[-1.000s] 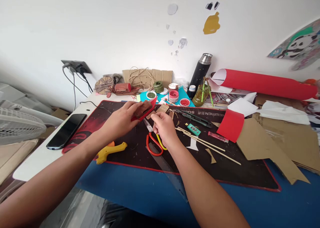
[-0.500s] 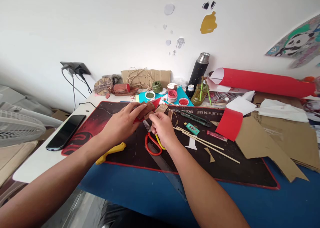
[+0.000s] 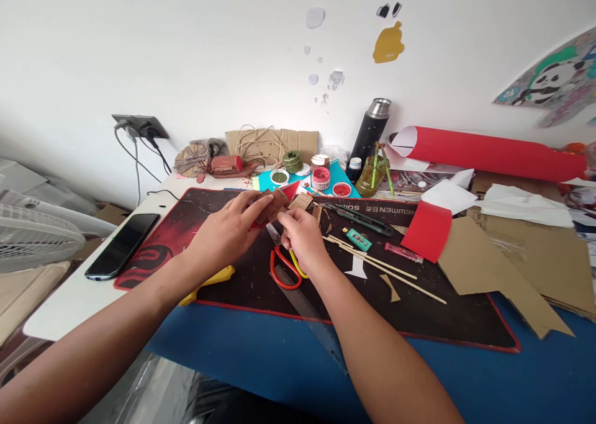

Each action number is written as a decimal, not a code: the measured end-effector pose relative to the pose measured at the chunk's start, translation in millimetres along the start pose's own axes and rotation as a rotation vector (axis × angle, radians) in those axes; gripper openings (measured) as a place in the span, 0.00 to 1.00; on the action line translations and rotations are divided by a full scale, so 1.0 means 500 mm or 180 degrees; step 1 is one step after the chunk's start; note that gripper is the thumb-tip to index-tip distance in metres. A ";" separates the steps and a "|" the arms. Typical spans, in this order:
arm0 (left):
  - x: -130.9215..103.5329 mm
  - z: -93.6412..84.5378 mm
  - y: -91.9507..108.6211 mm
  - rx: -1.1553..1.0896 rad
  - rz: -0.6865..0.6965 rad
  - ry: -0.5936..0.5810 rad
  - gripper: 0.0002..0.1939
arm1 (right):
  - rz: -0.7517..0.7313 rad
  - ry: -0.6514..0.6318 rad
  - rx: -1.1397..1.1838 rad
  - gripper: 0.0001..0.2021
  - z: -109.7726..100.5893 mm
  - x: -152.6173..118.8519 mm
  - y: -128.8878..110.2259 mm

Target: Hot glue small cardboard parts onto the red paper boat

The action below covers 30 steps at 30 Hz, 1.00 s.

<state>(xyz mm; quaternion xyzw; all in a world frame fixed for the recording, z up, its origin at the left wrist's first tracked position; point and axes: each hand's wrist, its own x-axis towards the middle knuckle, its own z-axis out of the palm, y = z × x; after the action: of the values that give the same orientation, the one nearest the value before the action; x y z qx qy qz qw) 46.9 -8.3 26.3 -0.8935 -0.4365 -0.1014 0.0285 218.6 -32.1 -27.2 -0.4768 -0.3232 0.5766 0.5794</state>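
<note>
My left hand (image 3: pixel 228 230) is closed around a brown-painted cardboard piece (image 3: pixel 272 207), fingers across its top. A red part shows behind this piece, close to the paint pots. My right hand (image 3: pixel 298 234) pinches at the piece's near right edge with thumb and forefinger; the fingertips partly hide the spot. Just under my right hand lie scissors (image 3: pixel 285 278) with red and yellow handles, partly covered by it. A saw with a yellow handle (image 3: pixel 209 282) and a blade (image 3: pixel 307 309) rests by the mat's near edge, with my left forearm over part of the handle.
Paint pots (image 3: pixel 321 179) stand on blue paper at the back, near a black flask (image 3: pixel 370 129) and a jar of brushes (image 3: pixel 371 179). Right of my hands lie a utility knife (image 3: pixel 361 218), thin sticks (image 3: pixel 386 266) and cardboard (image 3: pixel 475 256). A phone (image 3: pixel 121 247) is at left.
My left forearm has shifted slightly and covers more of the yellow handle. Both hands keep nearly the same place at the brown cardboard piece.
</note>
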 end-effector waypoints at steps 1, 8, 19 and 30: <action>0.000 -0.001 0.000 0.0011 -0.0002 -0.0006 0.33 | -0.0001 -0.0001 -0.0007 0.13 0.000 0.000 0.000; 0.000 -0.001 0.003 0.0102 0.0047 -0.0026 0.33 | 0.0006 0.0006 -0.0008 0.13 0.001 -0.001 -0.003; -0.002 0.003 0.005 0.0152 0.0117 0.0050 0.32 | -0.0007 -0.0010 -0.0056 0.13 0.000 0.000 0.001; -0.006 0.004 0.003 0.0124 0.0091 0.0058 0.33 | 0.0008 -0.0023 -0.0053 0.13 0.000 0.000 0.002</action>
<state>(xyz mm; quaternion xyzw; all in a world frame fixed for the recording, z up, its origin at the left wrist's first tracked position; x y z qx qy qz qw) 46.6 -11.1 23.9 -0.8980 -0.4252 -0.1006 0.0513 218.2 -32.0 -28.2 -0.4799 -0.3295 0.5764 0.5735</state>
